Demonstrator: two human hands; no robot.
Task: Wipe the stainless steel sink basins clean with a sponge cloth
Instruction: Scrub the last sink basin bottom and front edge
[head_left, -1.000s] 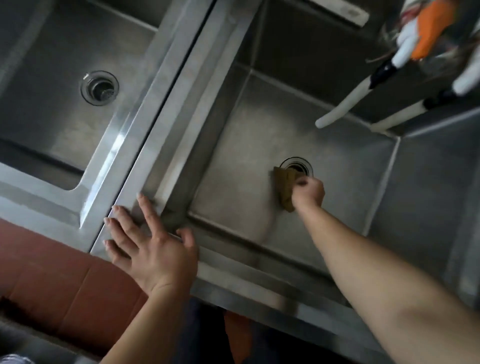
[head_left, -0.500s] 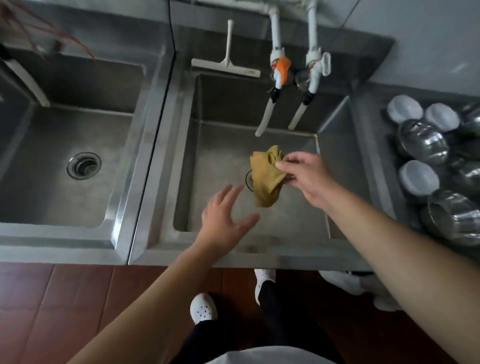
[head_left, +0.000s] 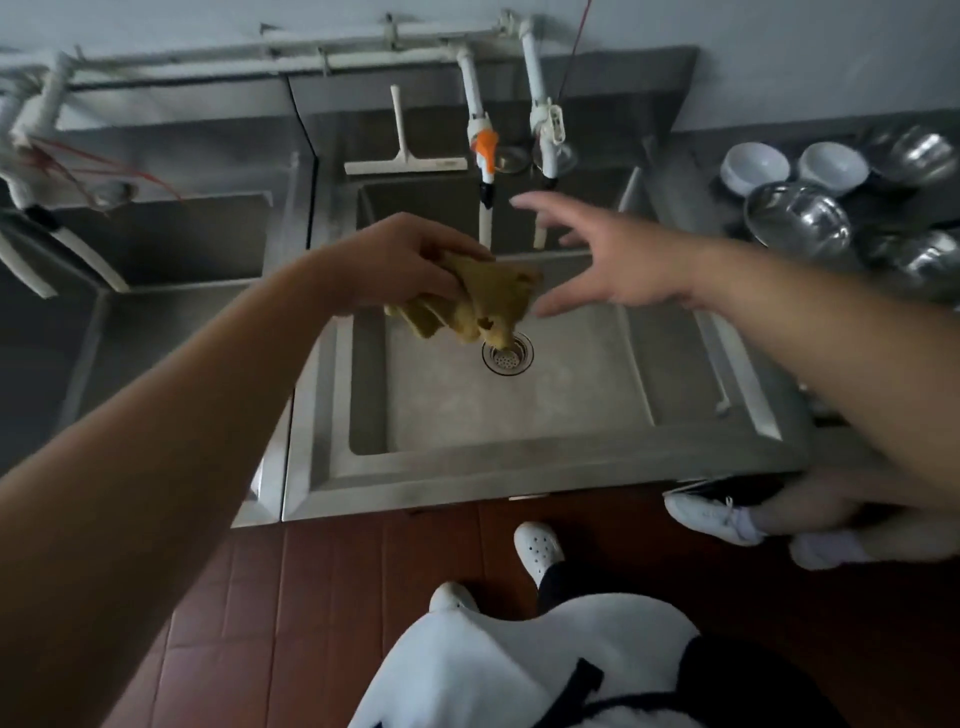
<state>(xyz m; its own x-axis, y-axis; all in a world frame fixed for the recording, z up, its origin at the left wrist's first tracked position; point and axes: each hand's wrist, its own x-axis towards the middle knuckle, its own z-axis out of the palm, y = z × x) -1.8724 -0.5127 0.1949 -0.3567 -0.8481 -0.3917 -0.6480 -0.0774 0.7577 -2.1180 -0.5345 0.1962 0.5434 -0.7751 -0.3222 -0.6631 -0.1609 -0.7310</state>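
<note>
My left hand (head_left: 400, 262) grips a crumpled yellow-brown sponge cloth (head_left: 480, 301), held in the air over the right sink basin (head_left: 571, 395). The cloth hangs just above the round drain (head_left: 508, 354). My right hand (head_left: 608, 260) is open with fingers spread, just right of the cloth and reaching toward the two white taps (head_left: 485, 156) at the back. A second steel basin (head_left: 171, 332) lies to the left, partly hidden by my left forearm.
A white squeegee (head_left: 402, 153) lies on the ledge behind the right basin. Steel and white bowls (head_left: 800, 218) are stacked on the counter at the right. White pipes run along the wall. Another person's white shoes (head_left: 711, 517) stand at the right on the red tile floor.
The cloth passed from my right hand to my left hand. My right hand let go and opened, moving toward the taps. Earlier it was wiping by the drain; the view has pulled back.
</note>
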